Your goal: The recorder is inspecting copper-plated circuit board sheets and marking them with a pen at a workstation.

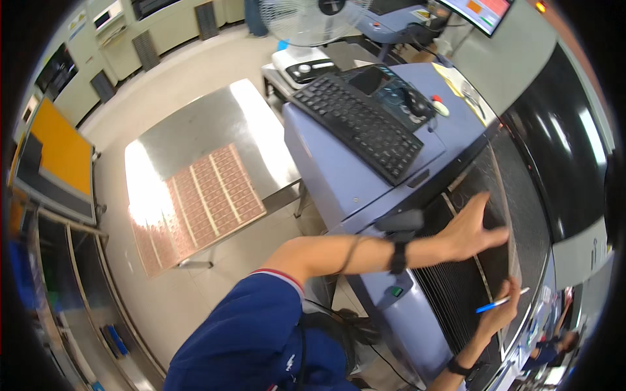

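My left hand (464, 233) reaches over the dark ribbed bed (450, 293) of a blue-grey machine, its fingers and thumb spread apart with nothing seen between them. A long thin light-coloured strip (503, 189) runs along the bed just beyond those fingers; whether they touch it I cannot tell. Nearer to me on the same bed, my right hand (499, 316) is closed round a blue-and-white pen (493, 304). The pen lies across the fingers, close to the strip's near part. Each wrist wears a black band.
A black keyboard (365, 120), a mouse (417, 101) and a red-and-white piece (440, 105) rest on the machine top. A metal table (195, 117) at left bears a reddish gridded panel (215, 195). Behind stands a fan (306, 26); shelving (85, 280) lines the left. Another person (554, 348) is at far right.
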Available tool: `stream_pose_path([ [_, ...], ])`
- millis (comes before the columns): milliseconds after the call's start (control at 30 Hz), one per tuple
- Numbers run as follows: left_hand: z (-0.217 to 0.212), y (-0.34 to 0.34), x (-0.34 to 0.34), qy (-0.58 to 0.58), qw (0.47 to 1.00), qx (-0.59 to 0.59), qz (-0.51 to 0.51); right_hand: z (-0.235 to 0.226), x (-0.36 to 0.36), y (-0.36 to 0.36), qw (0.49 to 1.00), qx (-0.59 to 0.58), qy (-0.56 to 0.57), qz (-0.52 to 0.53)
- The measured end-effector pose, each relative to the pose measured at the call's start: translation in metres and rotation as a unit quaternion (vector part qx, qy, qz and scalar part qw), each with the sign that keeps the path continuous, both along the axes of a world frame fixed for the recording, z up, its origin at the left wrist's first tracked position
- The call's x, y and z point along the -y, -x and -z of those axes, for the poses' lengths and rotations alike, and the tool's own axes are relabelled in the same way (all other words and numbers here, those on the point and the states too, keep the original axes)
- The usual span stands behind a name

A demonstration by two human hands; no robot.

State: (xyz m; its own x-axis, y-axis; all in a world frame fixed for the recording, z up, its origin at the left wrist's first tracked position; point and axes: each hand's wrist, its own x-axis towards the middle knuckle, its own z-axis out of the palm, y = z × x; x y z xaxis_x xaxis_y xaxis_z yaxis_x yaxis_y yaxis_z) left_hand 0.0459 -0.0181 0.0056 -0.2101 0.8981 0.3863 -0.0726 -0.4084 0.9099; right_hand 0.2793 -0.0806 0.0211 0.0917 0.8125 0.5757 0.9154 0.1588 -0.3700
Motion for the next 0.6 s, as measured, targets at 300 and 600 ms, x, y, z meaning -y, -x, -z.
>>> stream_pose_path([
  [300,0.071,0.155,0.148,0.092,0.995,0.042,-0.017,-0.003,0.126,0.005,0.875,-0.455,0.015,-0.167],
  [600,0.092,0.176,0.126,-0.008,0.998,0.05,0.047,0.049,0.121,-0.045,0.839,-0.539,0.03,-0.058],
])
